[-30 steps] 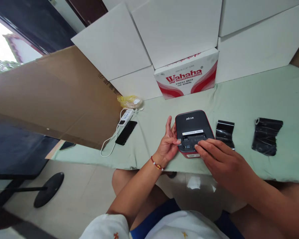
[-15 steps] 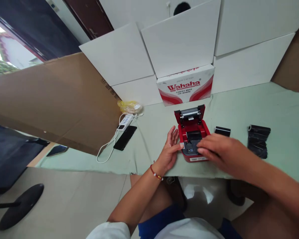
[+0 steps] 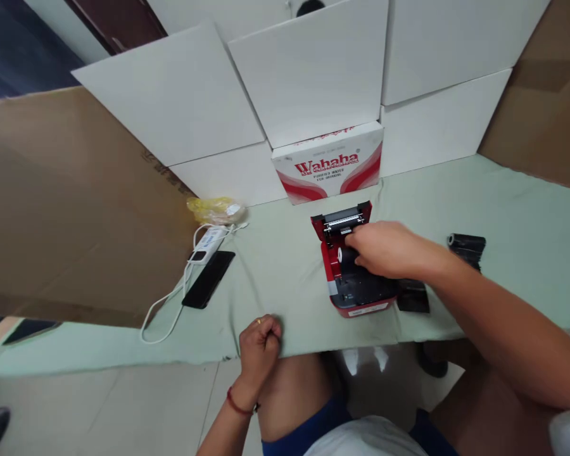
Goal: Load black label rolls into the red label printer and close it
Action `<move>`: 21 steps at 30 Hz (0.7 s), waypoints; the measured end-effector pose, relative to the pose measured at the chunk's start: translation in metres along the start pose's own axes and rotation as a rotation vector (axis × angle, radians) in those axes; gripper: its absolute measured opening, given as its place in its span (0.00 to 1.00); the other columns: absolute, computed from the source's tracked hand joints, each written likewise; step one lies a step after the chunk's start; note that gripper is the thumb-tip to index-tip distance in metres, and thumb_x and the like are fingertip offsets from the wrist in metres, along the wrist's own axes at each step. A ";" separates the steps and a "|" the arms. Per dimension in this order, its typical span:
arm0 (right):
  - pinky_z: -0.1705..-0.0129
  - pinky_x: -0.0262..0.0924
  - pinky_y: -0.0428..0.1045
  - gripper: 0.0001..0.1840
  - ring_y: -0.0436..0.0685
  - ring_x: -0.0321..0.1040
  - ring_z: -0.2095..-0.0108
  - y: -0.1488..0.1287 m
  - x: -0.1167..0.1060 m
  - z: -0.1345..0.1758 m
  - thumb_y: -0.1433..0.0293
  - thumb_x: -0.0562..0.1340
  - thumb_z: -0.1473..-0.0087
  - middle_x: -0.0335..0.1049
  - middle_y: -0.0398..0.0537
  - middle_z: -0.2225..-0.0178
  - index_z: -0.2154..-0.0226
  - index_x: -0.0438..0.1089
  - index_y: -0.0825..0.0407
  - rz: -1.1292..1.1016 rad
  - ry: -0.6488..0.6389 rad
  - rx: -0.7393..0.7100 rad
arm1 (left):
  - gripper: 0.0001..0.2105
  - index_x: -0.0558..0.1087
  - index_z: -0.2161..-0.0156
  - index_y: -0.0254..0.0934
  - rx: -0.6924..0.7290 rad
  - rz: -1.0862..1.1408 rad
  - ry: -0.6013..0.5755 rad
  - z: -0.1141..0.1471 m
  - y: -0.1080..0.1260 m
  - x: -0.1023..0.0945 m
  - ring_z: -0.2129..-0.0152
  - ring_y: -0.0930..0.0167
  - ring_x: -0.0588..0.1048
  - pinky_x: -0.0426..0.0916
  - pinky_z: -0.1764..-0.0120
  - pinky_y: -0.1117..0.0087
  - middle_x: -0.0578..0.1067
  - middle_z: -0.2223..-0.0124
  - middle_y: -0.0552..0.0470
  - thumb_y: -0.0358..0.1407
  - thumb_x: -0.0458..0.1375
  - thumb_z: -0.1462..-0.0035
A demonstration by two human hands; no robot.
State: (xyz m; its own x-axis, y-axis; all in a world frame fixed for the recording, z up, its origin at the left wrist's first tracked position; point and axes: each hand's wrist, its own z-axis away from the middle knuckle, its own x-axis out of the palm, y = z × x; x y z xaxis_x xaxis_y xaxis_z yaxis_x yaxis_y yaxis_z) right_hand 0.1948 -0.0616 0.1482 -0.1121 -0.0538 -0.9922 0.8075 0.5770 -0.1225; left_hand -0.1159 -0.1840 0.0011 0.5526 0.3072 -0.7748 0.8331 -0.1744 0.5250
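A small red label printer (image 3: 333, 273) stands on the table with its lid (image 3: 342, 223) tipped back. Inside it lies a black ribbon roll (image 3: 346, 258) with a pale core end; black film covers the front part of the printer. My right hand (image 3: 384, 250) reaches in from the right, its fingers closed about the roll and partly hiding it. At the table's front edge my left hand (image 3: 259, 339) rests as a loose fist, apart from the printer, with nothing visible in it.
Black film (image 3: 413, 296) lies right of the printer, and another black roll (image 3: 465, 244) is farther right. A phone (image 3: 209, 280), a white power strip (image 3: 209, 244) with cable and a yellow plastic bag (image 3: 213, 209) are at left. A Wahaha carton (image 3: 330, 166) stands behind.
My left hand has let go of the printer's side and drawn back left to the table edge, closing. My right hand has moved from the printer's front to the roll farther back.
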 end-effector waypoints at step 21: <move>0.60 0.63 0.54 0.20 0.67 0.75 0.54 0.111 0.044 0.034 0.65 0.61 0.41 0.78 0.59 0.52 0.48 0.77 0.50 -0.035 -0.330 0.415 | 0.11 0.65 0.77 0.40 0.293 -0.297 0.206 0.006 0.005 0.014 0.78 0.70 0.68 0.60 0.70 0.70 0.69 0.78 0.56 0.20 0.49 0.57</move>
State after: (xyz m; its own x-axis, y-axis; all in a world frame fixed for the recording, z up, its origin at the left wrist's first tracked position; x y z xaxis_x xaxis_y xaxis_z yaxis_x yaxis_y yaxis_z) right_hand 0.2991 -0.0278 0.0904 -0.0084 -0.3594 -0.9331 0.9753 0.2030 -0.0869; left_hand -0.1038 -0.1863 -0.0099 0.2969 0.5581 -0.7749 0.9432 -0.2983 0.1465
